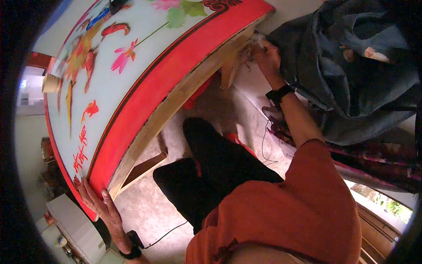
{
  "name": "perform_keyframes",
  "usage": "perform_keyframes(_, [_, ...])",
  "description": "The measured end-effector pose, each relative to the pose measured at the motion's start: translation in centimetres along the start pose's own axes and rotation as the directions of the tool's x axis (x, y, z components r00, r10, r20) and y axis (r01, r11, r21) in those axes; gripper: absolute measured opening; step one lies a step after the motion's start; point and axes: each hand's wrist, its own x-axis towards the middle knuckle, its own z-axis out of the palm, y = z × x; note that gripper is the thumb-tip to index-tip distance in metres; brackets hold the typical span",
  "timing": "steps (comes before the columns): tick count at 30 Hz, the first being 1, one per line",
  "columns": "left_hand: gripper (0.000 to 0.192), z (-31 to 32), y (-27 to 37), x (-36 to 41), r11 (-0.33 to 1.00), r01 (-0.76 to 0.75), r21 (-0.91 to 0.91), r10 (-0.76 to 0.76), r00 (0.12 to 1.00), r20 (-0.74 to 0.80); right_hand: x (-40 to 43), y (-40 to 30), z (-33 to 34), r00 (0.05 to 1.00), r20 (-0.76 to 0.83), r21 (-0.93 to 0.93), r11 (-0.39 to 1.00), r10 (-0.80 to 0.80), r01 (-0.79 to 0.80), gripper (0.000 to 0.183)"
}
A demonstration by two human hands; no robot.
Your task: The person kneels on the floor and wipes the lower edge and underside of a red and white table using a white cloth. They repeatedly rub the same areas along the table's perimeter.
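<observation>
A table (118, 89) with a white top, printed with red fish and pink lotus flowers and bordered in red, fills the left and middle. My left hand (100, 204) lies on its near corner, fingers along the top and thumb at the wooden edge. At the table's far right corner is my right hand (268, 57), its fingers curled on a pale, wispy material (254, 43) that is blurred. Black bands circle both wrists. Beneath the table edge, my legs in black trousers (211, 155) are in view.
A heap of dark grey cloth (339, 76) lies beyond my right arm. A pale cylindrical object (51, 83) stands at the table's left edge. Under the table shows a wooden frame (145, 168). Thin cords (263, 142) run near the floor. A white cabinet-like surface (74, 219) is at lower left.
</observation>
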Motion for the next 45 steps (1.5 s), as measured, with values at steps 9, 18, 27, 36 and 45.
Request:
perform_keyframes(9, [0.069, -0.1, 1.2, 0.8, 1.0, -0.023, 0.017, 0.024, 0.998, -0.052, -1.0, -5.5, 0.6, 0.992, -0.123, -0.288, 0.956, 0.031, -0.065, 0.017])
perform_keyframes(18, [0.07, -0.3, 1.2, 0.7, 0.999, -0.034, 0.002, 0.034, 0.999, -0.041, -8.2, -9.9, 3.7, 0.987, 0.129, -0.114, 0.987, -0.097, 0.112, 0.011])
perform_keyframes(27, [0.068, -0.2, 0.1, 0.2, 0.999, 0.01, 0.049, -0.012, 0.999, 0.045, 0.0, -5.1, 0.5, 0.992, 0.059, 0.159, 0.982, -0.115, 0.104, 0.012])
perform_keyframes(36, [0.067, 0.1, 0.3, 0.4, 0.999, 0.007, 0.047, -0.007, 1.0, 0.005, -1.1, -5.7, 2.3, 0.989, -0.119, -0.085, 0.992, 0.086, -0.096, 0.024])
perform_keyframes(45, [0.066, 0.0, 0.9, 0.5, 0.999, -0.035, 0.017, 0.036, 0.998, -0.047, -10.1, -13.3, 5.4, 0.991, 0.12, -0.202, 0.976, -0.06, 0.084, 0.012])
